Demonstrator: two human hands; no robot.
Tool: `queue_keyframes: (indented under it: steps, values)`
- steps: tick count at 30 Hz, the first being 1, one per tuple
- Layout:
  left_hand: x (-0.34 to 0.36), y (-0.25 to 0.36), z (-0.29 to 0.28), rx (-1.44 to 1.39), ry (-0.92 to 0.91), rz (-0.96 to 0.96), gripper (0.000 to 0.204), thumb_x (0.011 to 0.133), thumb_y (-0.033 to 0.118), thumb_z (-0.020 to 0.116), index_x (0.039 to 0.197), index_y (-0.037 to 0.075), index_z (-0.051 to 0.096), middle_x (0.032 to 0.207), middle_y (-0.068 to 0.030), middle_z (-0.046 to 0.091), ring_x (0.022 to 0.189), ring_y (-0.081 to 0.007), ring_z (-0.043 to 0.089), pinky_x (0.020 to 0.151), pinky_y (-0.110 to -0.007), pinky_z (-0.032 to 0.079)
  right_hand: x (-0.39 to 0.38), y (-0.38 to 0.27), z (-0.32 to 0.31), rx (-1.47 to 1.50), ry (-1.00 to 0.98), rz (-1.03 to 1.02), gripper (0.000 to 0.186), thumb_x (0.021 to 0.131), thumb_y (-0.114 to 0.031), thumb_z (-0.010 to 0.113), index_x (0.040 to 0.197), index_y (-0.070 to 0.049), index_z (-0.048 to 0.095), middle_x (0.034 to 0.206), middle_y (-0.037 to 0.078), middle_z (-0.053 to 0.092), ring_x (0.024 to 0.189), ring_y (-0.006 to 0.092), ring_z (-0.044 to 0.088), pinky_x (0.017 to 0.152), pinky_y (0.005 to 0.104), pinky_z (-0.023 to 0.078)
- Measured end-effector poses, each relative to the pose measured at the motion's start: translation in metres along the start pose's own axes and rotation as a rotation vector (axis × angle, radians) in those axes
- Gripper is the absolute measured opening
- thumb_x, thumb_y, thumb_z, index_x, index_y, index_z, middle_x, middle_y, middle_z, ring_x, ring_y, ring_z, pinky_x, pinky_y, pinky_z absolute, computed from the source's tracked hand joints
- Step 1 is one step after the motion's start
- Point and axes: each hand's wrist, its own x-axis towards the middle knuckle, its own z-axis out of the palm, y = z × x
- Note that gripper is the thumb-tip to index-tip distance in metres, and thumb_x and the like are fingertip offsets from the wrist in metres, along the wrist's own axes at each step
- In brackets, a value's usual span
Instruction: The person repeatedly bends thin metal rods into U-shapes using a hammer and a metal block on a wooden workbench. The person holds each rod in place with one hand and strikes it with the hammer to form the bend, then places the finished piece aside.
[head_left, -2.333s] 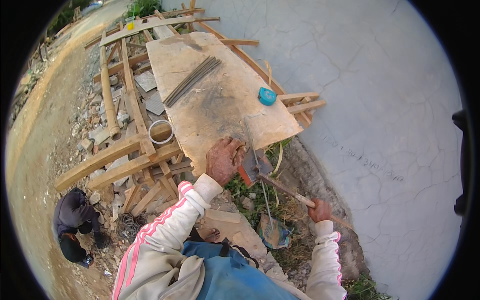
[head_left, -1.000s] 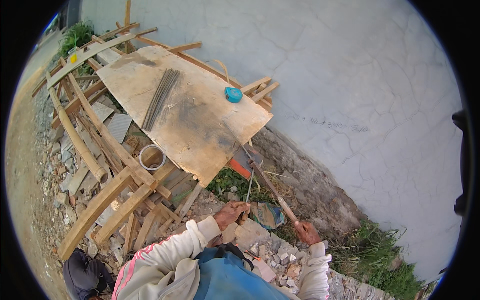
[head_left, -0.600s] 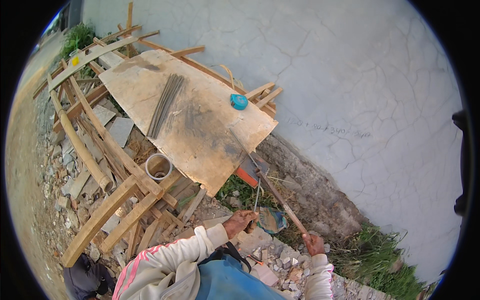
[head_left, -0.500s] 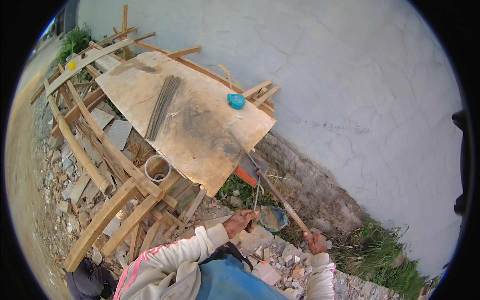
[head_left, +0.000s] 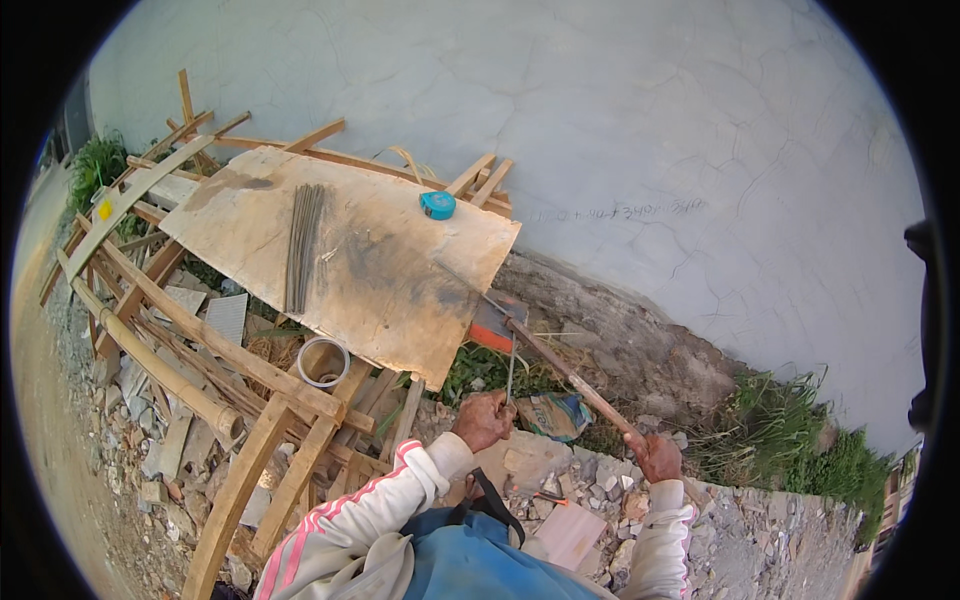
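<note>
My left hand (head_left: 483, 420) is closed around the lower end of a thin metal rod (head_left: 511, 365), which stands up from my fist toward the bench corner. In my right hand (head_left: 658, 457) is a long rusty bar (head_left: 570, 373), slanting from the board's near right corner down past my fist. The bar's far end meets the thin rods beside a dark plate with an orange-red edge (head_left: 492, 338). A second thin length of rod (head_left: 462, 277) lies over the board. A bundle of thin metal rods (head_left: 302, 250) and a teal tape measure (head_left: 437, 205) rest farther off on the stained board (head_left: 385, 325).
A clear plastic cup (head_left: 323, 362) stands at the board's near left edge. Wooden beams (head_left: 245, 490) and a bamboo pole (head_left: 165, 358) frame the left side. Rubble (head_left: 740, 540) covers the ground. A grey wall (head_left: 640, 110) rises behind, with grass (head_left: 780, 420) at its foot.
The view has swung, so the bench sits farther left. My right hand, still on the bar, is lower and farther right. My left hand keeps hold of the thin rod.
</note>
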Motion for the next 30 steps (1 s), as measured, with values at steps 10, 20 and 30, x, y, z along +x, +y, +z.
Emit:
queue_keyframes:
  steps: [10,20,30]
  values:
    - [-0.025,0.014,-0.061,0.709,0.155,0.259,0.021,0.093,0.023,0.058,0.090,0.002,0.062,0.072,-0.0209,0.069,0.069,-0.0383,0.070,0.064,-0.051,0.055,-0.103,-0.070,0.027,0.151,-0.008,0.134,0.063,0.097,-0.062,0.052,0.080,-0.003,0.067,0.066,0.024,0.063,0.065,0.0451,0.065,0.060,0.0534,0.050]
    - [-0.025,0.014,-0.050,0.726,0.186,0.250,0.022,0.090,0.024,0.063,0.085,0.003,0.058,0.070,-0.0191,0.065,0.066,-0.0408,0.067,0.062,-0.051,0.054,-0.084,-0.023,-0.015,0.900,-0.668,0.241,0.042,0.103,-0.052,0.052,0.091,-0.012,0.050,0.061,-0.006,0.037,0.048,0.0046,0.035,0.042,0.0246,0.029]
    - [-0.031,0.022,-0.042,0.791,0.218,0.152,0.020,0.089,0.024,0.063,0.093,0.005,0.063,0.082,-0.0186,0.068,0.075,-0.0404,0.067,0.066,-0.051,0.054,-0.088,-0.012,-0.010,1.055,-0.660,0.154,0.037,0.105,-0.041,0.053,0.091,-0.007,0.053,0.062,-0.002,0.045,0.047,0.0073,0.040,0.041,0.0260,0.032]
